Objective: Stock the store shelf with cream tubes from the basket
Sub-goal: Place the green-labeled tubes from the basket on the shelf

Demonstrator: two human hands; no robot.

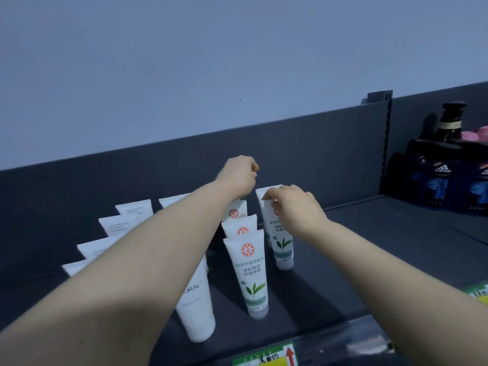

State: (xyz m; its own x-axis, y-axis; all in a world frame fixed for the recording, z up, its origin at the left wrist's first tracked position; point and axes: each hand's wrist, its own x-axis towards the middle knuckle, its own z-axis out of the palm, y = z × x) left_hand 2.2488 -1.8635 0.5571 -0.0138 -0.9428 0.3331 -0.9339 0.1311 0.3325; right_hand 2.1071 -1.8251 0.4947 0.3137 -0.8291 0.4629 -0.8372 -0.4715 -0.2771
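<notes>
Several white cream tubes stand cap-down in rows on the dark shelf [369, 260]. The middle row's front tube [250, 273] carries a red seal and a green leaf. My right hand [295, 207] pinches the top edge of the front tube of the right row [282, 247], which stands upright with another tube close behind it. My left hand [240, 175] hovers curled into a fist above the rear tube of the middle row [236, 211], and I see nothing in it. My left forearm hides part of the plain white tubes [126, 223] on the left. No basket is in view.
A slotted upright post [386, 143] separates the neighbouring bay, where dark bottles [451, 122] and blue boxes [441, 186] stand. Yellow-green price labels [266, 356] line the shelf's front edge. Bare dark shelf stretches to the right of the tubes.
</notes>
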